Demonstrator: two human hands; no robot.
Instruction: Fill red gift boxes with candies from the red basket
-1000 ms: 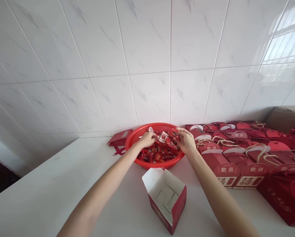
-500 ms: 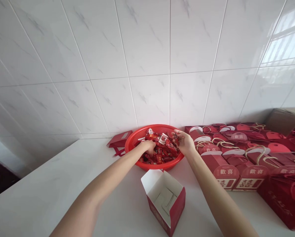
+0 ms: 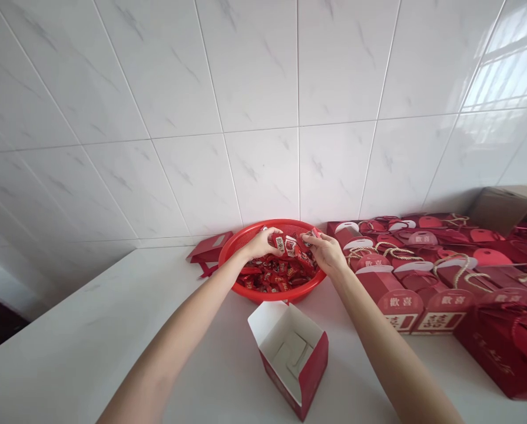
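A red plastic basket (image 3: 292, 292) full of red-wrapped candies (image 3: 274, 275) stands against the tiled wall. Over its left half my left hand (image 3: 264, 242) is closed on a wrapped candy (image 3: 279, 243) with a pale label. My right hand (image 3: 326, 250) is over the basket's right side, pinching a small red-wrapped candy (image 3: 316, 233) between thumb and fingers. Just in front of the basket is an open red gift box (image 3: 312, 368), white inside, its bottom bare and a flap standing up toward the basket.
Rows of red gift boxes (image 3: 400, 300) with rope handles fill the counter's right side. A darker red box (image 3: 488, 353) sits at the near right. Behind them is a cardboard box (image 3: 495, 209). A folded red box (image 3: 210, 247) lies left of the basket.
My left hand has risen from down among the candies and now has one between its fingers. My right hand has shifted slightly, still pinching candy. The open box stands as before.
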